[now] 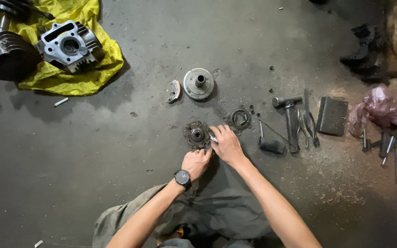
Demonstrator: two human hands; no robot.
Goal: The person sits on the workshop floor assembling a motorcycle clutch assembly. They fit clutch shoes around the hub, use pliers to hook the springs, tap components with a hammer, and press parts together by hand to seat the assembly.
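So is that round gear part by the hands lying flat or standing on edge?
Flat: the round gear part shows its full circular face on the floor.

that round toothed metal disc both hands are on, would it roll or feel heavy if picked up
The toothed metal disc lies flat on the floor, so it probably won't roll. Being solid-looking metal, it is likely heavy for its size, and its dark, possibly greasy surface may feel slippery.
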